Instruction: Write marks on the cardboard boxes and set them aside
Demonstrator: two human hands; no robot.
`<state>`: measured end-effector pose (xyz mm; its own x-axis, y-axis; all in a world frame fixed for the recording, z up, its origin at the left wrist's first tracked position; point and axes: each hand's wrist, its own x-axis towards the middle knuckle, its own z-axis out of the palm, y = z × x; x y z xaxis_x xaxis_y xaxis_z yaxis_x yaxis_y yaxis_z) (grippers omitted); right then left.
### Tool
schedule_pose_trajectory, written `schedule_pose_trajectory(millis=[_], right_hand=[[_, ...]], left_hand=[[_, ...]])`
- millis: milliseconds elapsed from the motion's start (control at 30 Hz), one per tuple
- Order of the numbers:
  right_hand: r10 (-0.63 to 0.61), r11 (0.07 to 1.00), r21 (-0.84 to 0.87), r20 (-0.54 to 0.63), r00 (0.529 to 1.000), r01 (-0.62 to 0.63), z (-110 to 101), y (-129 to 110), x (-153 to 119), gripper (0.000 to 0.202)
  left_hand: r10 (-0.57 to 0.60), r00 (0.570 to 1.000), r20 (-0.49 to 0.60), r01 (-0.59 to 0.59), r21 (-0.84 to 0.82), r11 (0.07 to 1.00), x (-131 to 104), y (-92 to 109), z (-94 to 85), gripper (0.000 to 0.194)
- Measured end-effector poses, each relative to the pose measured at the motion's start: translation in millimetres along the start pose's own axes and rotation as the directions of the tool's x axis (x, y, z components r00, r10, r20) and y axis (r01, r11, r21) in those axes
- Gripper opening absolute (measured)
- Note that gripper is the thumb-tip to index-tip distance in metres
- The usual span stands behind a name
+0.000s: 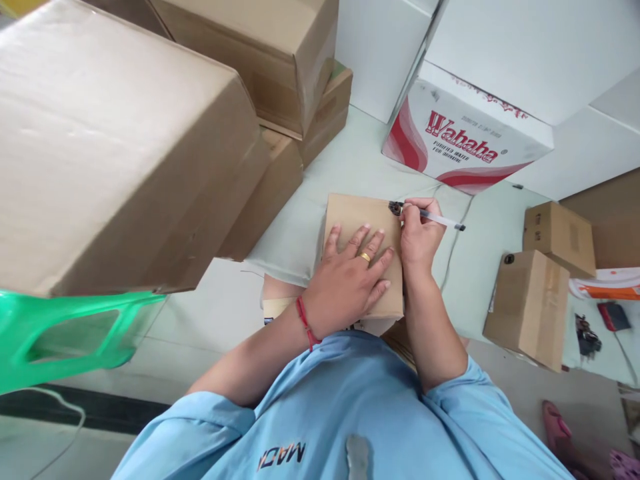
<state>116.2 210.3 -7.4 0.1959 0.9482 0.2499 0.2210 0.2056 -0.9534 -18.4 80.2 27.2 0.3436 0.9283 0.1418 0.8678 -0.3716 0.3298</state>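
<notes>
A small brown cardboard box (363, 212) lies in front of my body, at the near edge of the pale table. My left hand (350, 277) rests flat on its top with the fingers spread, wearing a gold ring and a red cord bracelet. At the box's far right corner, my right hand (423, 233) grips a pen (440, 219) with a clear barrel and a dark end. Beside the pen tip is a small dark patch (395, 208) on the cardboard; I cannot make out what it is.
Large cardboard boxes (125, 133) are stacked at the left, above a green plastic stool (75, 340). A white and red Wahaha carton (465, 133) stands at the back. Smaller brown boxes (530, 303) sit at the right. A thin cable (456, 240) crosses the table (370, 150).
</notes>
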Motion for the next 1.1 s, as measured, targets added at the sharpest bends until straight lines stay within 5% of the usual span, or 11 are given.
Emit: schedule_pose_trajectory(millis=[833, 1100], right_hand=[[-0.003, 0.997, -0.071, 0.041, 0.999, 0.006, -1.4, -4.3, -5.2, 0.009], [-0.113, 0.979, -0.179, -0.092, 0.989, 0.095, -4.5, -8.3, -8.7, 0.016]], left_hand=[[-0.003, 1.0, -0.003, 0.003, -0.005, 1.0, -0.1, 0.0, -0.5, 0.05], [-0.001, 1.0, 0.004, 0.001, 0.003, 1.0, -0.4, 0.0, -0.9, 0.05]])
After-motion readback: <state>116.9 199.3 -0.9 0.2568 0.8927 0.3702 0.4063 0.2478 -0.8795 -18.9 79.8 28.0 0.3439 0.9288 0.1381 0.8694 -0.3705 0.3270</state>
